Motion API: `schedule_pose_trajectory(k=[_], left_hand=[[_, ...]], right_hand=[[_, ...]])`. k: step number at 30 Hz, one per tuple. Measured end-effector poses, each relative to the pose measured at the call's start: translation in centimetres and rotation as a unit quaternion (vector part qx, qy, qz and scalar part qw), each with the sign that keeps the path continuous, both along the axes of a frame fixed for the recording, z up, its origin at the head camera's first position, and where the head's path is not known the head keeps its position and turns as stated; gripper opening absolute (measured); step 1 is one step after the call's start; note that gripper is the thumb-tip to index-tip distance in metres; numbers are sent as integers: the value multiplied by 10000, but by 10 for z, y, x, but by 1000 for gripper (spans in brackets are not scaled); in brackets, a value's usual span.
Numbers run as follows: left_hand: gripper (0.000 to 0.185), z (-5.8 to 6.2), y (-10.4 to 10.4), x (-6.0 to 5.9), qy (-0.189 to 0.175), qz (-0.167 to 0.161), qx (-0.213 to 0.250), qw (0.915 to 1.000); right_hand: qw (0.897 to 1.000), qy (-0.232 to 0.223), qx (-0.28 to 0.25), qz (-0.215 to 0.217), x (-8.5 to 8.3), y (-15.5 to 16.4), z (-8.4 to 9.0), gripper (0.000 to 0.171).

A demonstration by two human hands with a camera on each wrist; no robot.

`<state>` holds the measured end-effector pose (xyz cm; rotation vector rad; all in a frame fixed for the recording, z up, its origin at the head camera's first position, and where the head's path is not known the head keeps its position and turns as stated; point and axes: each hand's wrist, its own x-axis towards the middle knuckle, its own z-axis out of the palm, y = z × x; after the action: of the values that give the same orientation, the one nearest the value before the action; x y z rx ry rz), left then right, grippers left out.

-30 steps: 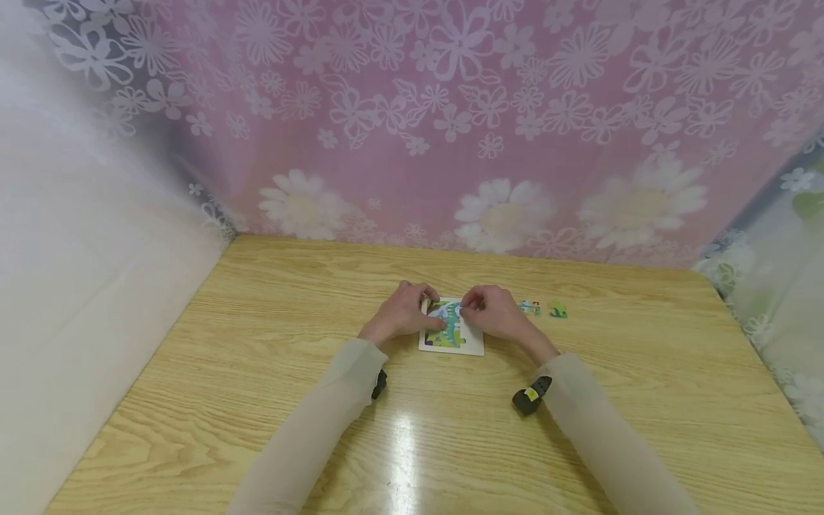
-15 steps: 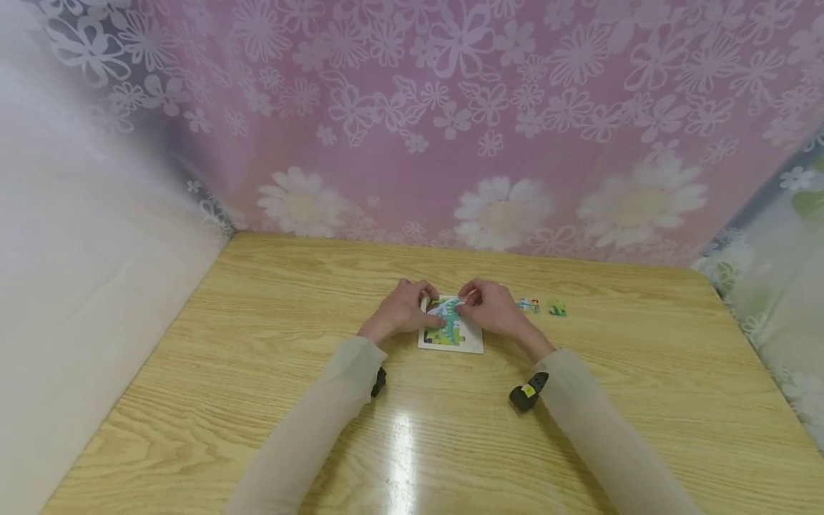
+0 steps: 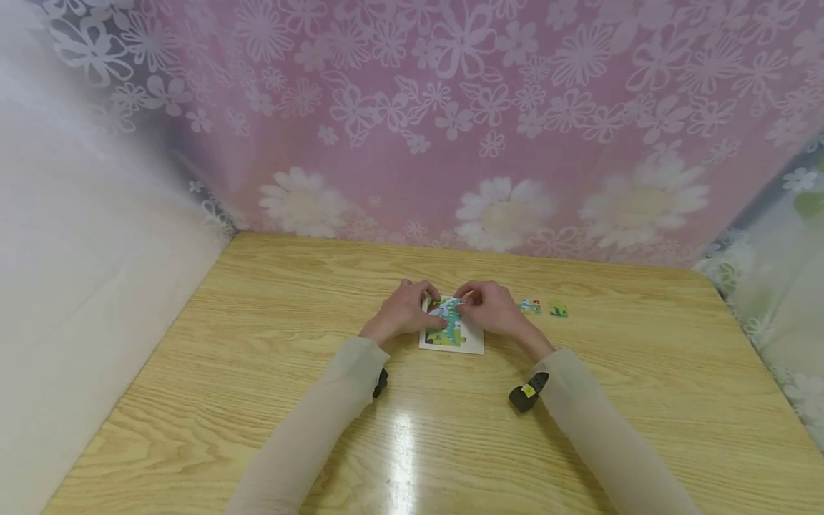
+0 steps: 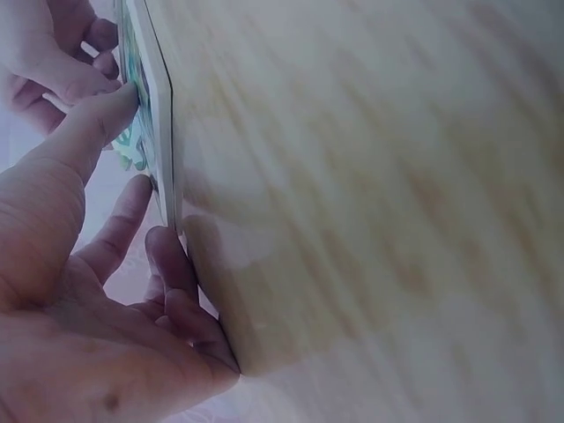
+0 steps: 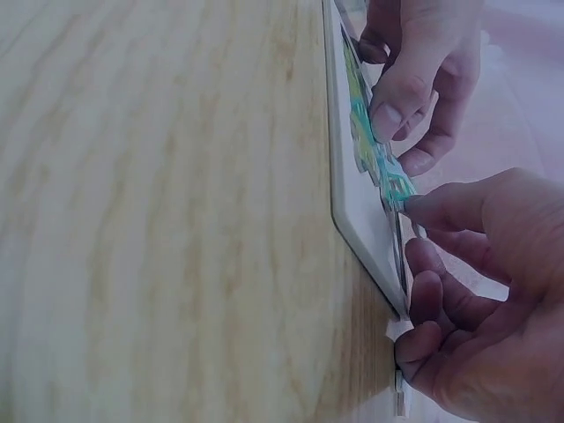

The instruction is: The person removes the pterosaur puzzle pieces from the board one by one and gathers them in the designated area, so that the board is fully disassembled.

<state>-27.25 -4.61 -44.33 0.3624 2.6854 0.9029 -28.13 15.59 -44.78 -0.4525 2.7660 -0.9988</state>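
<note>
Pinching a small jigsaw piece (image 5: 400,192), mostly hidden by the fingers, the right hand (image 3: 493,309) is working over the upper right part of a puzzle board (image 3: 474,344). Its left hand (image 3: 402,310) counterpart is not closing around anything: the thumb is pressing on the picture and the index fingertip is resting at the board's edge. The board is lying flat on a wood-grain table (image 3: 270,415), toward its far side. Joined pieces (image 3: 443,337) are filling the left and middle, showing a teal shape with white points, bright green below, purple in the near left corner and brown above. One knob is jutting rightward over a bare white strip. White borders are framing the board's left and near edges. Two loose pieces, one blue-and-red (image 3: 531,307) and one green (image 3: 558,309), are lying just right of the right hand. Open wood is stretching left, right and toward the person; a pink flowered curtain (image 3: 399,164) is bounding the far edge.
</note>
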Motion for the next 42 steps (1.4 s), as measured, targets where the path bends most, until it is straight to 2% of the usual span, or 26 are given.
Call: schedule_pose_trajectory(k=[13,23,27,31,36,42], left_hand=[[46,-2,-1,-1,-46,-8,41,10000],[45,-5,-1,4,304,-123,-87,9994],[44,-4,-2,9,421,-129,-124,9990],[42,-3,-5,16,368,-289,-45,9989],[44,-3,-7,21,226,-375,8,9990],[48,-3,-7,23,227,-414,-110,9988]], right_hand=[[9996,2,-293,-17,0,4,5,16],[9960,-151,-786,-385,9,36,22,16],[9963,-75,-767,-388,13,52,23,18],[9969,-42,-710,-340,18,64,20,20],[9974,-195,-637,-287,26,76,16,21],[9981,-348,-458,-207,33,84,14,21]])
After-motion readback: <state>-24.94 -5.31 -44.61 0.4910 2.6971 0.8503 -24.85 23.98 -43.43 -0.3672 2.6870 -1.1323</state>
